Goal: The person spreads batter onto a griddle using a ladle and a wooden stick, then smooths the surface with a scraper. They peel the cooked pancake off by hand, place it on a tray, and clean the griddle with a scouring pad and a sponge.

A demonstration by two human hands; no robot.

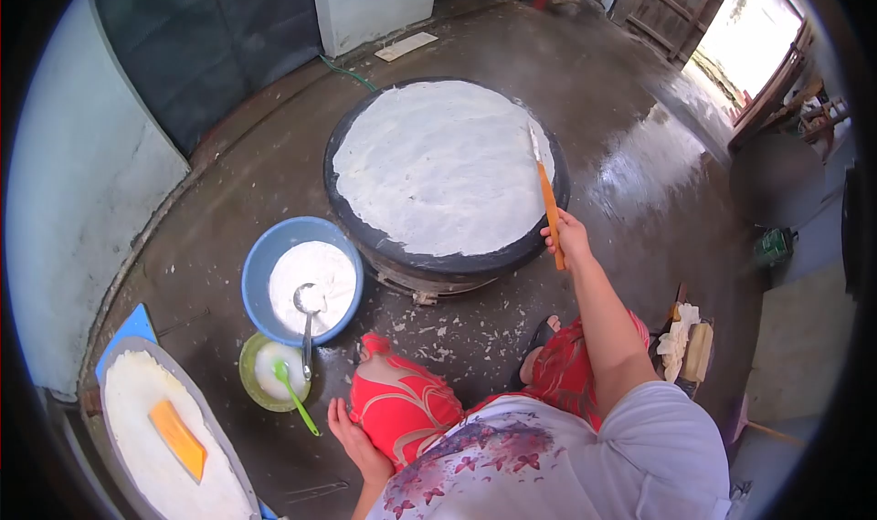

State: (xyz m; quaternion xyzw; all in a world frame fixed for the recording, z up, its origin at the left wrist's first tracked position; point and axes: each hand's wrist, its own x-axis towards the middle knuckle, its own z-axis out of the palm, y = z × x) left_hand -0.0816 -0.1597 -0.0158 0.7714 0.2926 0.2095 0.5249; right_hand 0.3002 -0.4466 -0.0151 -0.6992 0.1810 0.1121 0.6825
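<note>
Head view. Dark wet concrete floor [639, 200], glossy towards the bright open doorway [749, 27] at top right, spattered with white flecks near the cooker. Pale plastered wall [73, 210] runs down the left; a dark panel stands behind it.

Centre: a wide round black griddle [438, 262], low on the floor, with its top almost fully covered by a thin matte white batter sheet [438, 164]. Only a narrow black rim shows around it.

The right hand [568, 235] is clamped around a long thin orange-handled spatula [548, 200]. The pale blade tip lies over the sheet's right edge, and the hand sits just off the griddle's near-right rim.

The left hand [352, 438] is well apart from the right, low by the red patterned knee [397, 401], fingers loose and holding nothing. Probably resting on the leg, hard to tell.

Just left of the griddle is a round blue plastic bowl [260, 255] of white batter with a metal ladle [308, 315] standing in it. Touching its near side is a small green bowl [248, 374] with a green plastic spoon [294, 394].

At bottom left is a big oval grey tray [215, 429] of white mass with a flat orange scraper [177, 438] on top.

Bare floor lies beyond and right of the griddle; the near-left side is crowded.
</note>
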